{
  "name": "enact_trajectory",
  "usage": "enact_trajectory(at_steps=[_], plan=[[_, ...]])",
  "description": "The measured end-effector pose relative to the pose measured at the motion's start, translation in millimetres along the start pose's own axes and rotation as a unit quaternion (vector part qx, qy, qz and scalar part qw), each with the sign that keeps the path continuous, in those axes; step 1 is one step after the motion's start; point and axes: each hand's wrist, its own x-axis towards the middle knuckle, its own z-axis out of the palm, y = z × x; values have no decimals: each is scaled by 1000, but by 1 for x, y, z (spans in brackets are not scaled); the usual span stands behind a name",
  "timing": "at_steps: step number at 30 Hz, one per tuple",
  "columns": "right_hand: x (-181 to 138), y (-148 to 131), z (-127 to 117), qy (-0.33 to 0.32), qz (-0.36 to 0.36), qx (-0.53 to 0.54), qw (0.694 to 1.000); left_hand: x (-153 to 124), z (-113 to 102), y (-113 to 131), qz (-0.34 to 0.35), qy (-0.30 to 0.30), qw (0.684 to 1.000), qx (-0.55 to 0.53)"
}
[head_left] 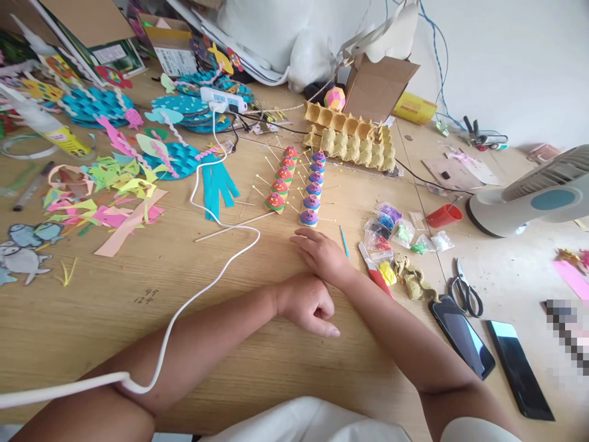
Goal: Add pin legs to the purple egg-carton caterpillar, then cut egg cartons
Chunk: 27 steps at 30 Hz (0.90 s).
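Caterpillar figures (312, 201) lie side by side beyond the person's hands (324, 258).

On the wooden table (257, 264), the red-and-green segmented caterpillar (284, 174) stands left of the purple-and-blue segmented caterpillar (315, 178). Behind the latter lies a yellow cardboard egg carton (356, 147).

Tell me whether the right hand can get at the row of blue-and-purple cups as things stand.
Likely yes: the right hand lies just short of the near end of the row of blue-and-purple cups, with nothing visible between them.
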Motion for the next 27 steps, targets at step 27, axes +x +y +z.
enact_trajectory(at_steps=[27], plan=[[71,-24,15,-62,84,-53,993,1,-2,5,-12,5,1000,26]])
